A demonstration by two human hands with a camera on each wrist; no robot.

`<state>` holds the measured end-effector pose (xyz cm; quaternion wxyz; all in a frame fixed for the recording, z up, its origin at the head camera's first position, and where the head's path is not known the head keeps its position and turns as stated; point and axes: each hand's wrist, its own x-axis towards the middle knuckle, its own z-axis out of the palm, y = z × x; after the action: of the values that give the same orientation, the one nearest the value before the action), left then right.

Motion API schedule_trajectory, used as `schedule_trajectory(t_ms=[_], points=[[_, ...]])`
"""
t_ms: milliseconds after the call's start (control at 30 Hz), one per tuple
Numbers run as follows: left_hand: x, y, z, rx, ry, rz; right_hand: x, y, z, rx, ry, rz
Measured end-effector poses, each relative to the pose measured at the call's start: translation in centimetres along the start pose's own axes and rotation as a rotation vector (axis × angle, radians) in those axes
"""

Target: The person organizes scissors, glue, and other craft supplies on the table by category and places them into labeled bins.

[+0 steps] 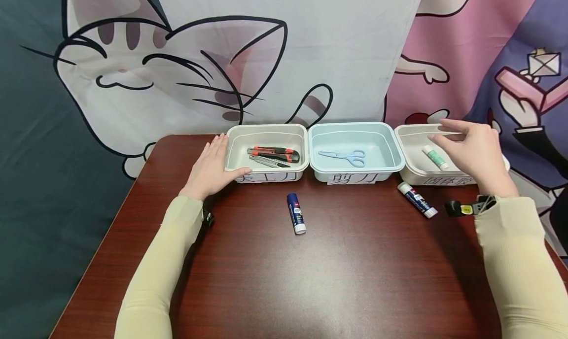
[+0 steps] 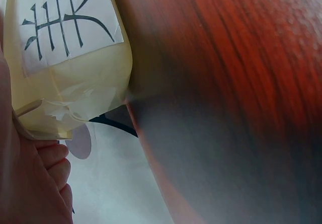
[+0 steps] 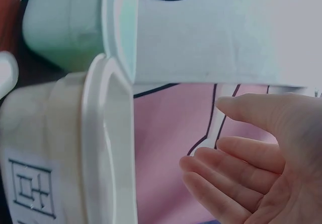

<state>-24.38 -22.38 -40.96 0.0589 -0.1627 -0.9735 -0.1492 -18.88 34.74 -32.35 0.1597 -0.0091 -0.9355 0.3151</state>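
Wood-grained tabletop (image 1: 346, 280) fills the lower half of the head view, and cartoon-printed cloth (image 1: 346, 48), with a large cat at upper left, hangs behind it. Three bins stand side by side across the middle of the frame, each with a handwritten-looking label in Chinese. On the left cream bin (image 1: 284, 136) the label (image 1: 268, 177) reads 美工刀, its first character partly covered by a thumb; on the light blue bin (image 1: 377, 137) at centre, 剪刀 (image 1: 352, 178); on the right cream bin (image 1: 412, 147), 固体胶 (image 1: 448, 181), with 固 large at lower left of the right wrist view. Print on the two blue-and-white glue sticks, one at centre (image 1: 296, 214) and one right of centre (image 1: 417, 200) on the table, is too small to read.

At left, the left hand (image 1: 212, 166) lies against the left bin's side, fingers straight and close together, thumb spread along the front corner. At upper right, the right hand (image 1: 477, 154) is over the right bin, thumb and forefinger well apart with nothing between them, the other fingers loosely bent. Below them a green-and-white glue stick (image 1: 436, 158) lies inside. Orange-and-black utility knives (image 1: 284, 157) lie in the left bin, blue scissors (image 1: 343, 156) in the centre one.
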Motion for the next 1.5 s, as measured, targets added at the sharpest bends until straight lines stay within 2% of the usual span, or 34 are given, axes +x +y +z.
schedule_trajectory(t_ms=[400, 633, 767, 1033, 1500], points=[[0.0, 0.0, 0.0, -0.002, -0.001, -0.002, -0.7, -2.9, -0.2, 0.032, 0.0, -0.041], [0.0, 0.0, -0.1, -0.002, -0.002, -0.002, -1.5, -4.1, 0.2, 0.044, 0.012, -0.077], [0.0, 0.0, -0.1, 0.0, -0.007, -0.003, -1.8, -4.6, 0.3, 0.046, -0.009, -0.092], [0.1, -0.1, -0.1, -0.005, -0.018, -0.009, -2.0, -6.0, 1.1, 0.09, -0.007, -0.173], [0.1, -0.1, 0.0, -0.002, -0.015, -0.008, -3.3, -7.8, 2.4, 0.167, -0.083, -0.206]])
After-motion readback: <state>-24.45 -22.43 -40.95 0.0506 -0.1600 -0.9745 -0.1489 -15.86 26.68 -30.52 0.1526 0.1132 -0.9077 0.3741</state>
